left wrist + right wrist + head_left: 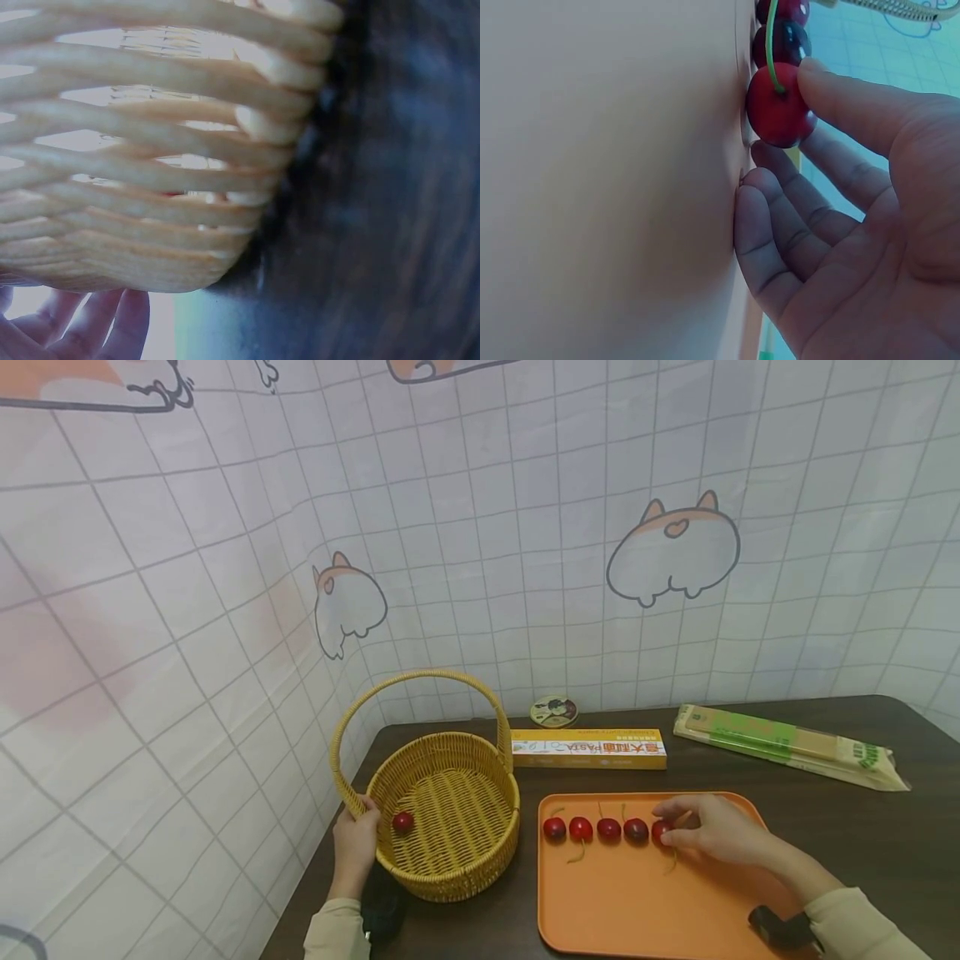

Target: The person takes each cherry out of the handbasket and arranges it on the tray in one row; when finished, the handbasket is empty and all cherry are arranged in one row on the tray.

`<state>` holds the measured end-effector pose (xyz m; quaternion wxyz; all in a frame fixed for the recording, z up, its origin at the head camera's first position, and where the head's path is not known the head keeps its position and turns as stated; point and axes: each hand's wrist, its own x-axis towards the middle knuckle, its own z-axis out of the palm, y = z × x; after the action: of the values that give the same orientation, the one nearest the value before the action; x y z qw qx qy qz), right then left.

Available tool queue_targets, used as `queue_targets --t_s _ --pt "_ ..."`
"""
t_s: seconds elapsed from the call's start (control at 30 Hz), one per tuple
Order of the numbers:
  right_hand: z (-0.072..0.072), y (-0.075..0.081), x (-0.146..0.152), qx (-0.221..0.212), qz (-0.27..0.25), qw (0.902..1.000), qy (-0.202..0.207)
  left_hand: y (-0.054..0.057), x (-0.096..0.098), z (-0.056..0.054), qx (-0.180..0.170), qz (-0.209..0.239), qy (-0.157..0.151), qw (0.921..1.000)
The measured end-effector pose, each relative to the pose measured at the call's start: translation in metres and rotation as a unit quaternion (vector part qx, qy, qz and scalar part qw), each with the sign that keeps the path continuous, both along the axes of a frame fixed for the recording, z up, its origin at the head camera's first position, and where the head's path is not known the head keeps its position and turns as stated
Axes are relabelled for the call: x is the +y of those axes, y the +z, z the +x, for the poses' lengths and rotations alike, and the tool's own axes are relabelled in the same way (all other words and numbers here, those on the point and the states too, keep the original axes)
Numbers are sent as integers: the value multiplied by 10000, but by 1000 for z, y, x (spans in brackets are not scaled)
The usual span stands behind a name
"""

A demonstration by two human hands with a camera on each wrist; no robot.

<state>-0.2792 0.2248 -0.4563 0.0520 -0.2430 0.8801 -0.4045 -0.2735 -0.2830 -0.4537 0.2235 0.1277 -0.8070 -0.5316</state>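
Observation:
My right hand [723, 835] pinches the rightmost cherry [661, 832] between thumb and forefinger, at the end of a row on the orange tray [645, 910]. Seen from the right wrist, the thumb presses one side of that red cherry [780, 109], its green stem turned to the camera, while the other fingertips come down to the tray. To its left lie several more cherries with stems, among them a dark one [636, 831]. My left hand [355, 843] grips the yellow wicker basket [465, 881] at the foot of its handle. A single cherry [402, 822] lies inside the basket.
Behind the tray stand a yellow pasta box [588, 760] and a round tin [554, 712]. A long green-and-cream packet [791, 747] lies at the back right of the dark table [855, 827]. A grid-patterned cloth [480, 568] hangs behind and to the left.

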Motion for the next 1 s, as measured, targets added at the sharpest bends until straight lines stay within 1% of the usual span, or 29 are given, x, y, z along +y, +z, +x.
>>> queue_targets --t_s 0.2,0.37,0.43,0.5,0.67,0.73,0.83,1.0 --pt "-1 0 -1 42 61 10000 17 -2 -1 1 -6 -26 -4 10000" --pt "-2 2 0 -90 -16 9999 -130 -3 -2 0 -6 -19 -52 10000" --pt "-1 4 1 -161 -50 9997 -201 -4 -2 0 -15 -32 -50 10000" --pt "1 8 2 -144 2 9993 -346 -4 -2 -1 -19 -55 -44 10000" --pt "8 23 -1 238 109 9981 -553 -4 -1 -2 27 -54 -26 10000" --pt "11 29 -5 416 38 9978 -507 -3 0 -2 49 -43 -37 10000" --pt "16 37 -16 575 -137 9972 -449 -2 1 -2 26 -45 -39 10000" --pt "18 51 -47 787 -286 9964 -138 -2 1 -1 -7 -13 -20 10000"
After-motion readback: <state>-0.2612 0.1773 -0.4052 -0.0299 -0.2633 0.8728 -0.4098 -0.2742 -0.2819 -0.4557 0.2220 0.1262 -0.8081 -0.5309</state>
